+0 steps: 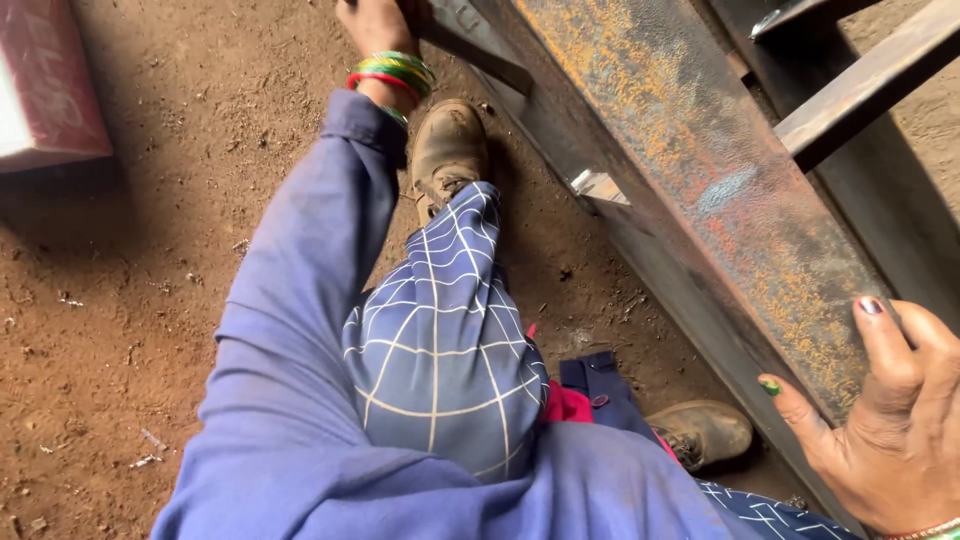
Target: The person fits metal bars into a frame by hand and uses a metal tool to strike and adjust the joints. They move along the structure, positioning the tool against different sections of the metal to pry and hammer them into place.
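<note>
A long rusty steel beam (700, 190) runs diagonally from the top centre to the lower right. My right hand (900, 420) rests against its lower end, fingers spread and thumb along the beam's edge, gripping nothing. My left arm, in a blue sleeve (300, 300), reaches up to the top of the view. My left hand (375, 22), with green, yellow and red bangles (392, 72) at the wrist, sits at a dark steel plate (470, 40) beside the beam. The frame's edge cuts off its fingers.
Brown dirt floor (140, 300) lies to the left. A red and white box (45, 85) stands at the top left. My knee in checked blue cloth (440, 340) and two worn boots (448, 150) (702, 430) are beside the beam. Dark steel bars (860, 85) cross at the top right.
</note>
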